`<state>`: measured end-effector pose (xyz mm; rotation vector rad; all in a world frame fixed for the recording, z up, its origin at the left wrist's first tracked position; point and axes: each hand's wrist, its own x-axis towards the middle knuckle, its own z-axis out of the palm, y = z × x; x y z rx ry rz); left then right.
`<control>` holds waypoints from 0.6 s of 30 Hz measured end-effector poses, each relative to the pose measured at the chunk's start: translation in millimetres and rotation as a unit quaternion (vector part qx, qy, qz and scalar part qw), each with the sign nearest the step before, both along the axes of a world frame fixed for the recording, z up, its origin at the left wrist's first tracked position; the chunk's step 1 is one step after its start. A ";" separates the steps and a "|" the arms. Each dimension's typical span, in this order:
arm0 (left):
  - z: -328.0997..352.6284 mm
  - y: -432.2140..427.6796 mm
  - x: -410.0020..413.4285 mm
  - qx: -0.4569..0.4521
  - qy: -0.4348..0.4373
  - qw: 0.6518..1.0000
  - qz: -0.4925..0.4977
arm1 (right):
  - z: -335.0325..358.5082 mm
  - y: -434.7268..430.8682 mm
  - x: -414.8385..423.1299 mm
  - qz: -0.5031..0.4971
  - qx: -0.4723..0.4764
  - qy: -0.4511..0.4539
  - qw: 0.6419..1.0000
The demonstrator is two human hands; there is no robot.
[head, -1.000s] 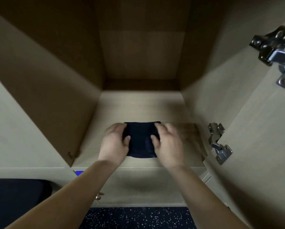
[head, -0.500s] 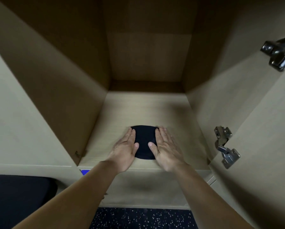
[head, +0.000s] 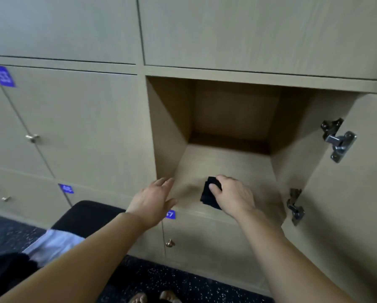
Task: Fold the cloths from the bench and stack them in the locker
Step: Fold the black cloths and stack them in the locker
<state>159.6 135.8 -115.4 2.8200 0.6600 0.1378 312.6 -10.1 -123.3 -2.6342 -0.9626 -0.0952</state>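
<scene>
Facing a wall of pale wooden lockers (head: 78, 119), we look into one open locker (head: 226, 162), its door (head: 347, 204) swung out to the right. Below left, the black bench (head: 89, 213) carries a white cloth (head: 52, 246) and a dark heap (head: 6, 272) beside it. Our left hand (head: 154, 200) is flat, fingers straight and holding nothing, at the compartment's front left corner. Our right hand (head: 233, 195) curls round the folded dark cloth (head: 207, 193), low over the locker floor near its front edge; we cannot tell whether it rests flat. Two metal hinges (head: 338, 138) sit on the door, and a blue number label (head: 170, 214) marks the locker below.
</scene>
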 end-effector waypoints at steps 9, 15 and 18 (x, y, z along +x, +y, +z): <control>34.2 -3.5 -192.4 0.021 -0.013 0.991 0.129 | 54.3 19.8 -164.1 0.139 0.018 0.026 0.990; 32.9 3.5 -333.3 0.021 -0.040 0.968 0.248 | 41.5 41.0 -274.5 0.239 0.003 0.047 0.970; 27.5 4.3 -388.6 0.024 -0.034 0.957 0.289 | 26.7 55.9 -320.3 0.286 -0.013 0.064 0.956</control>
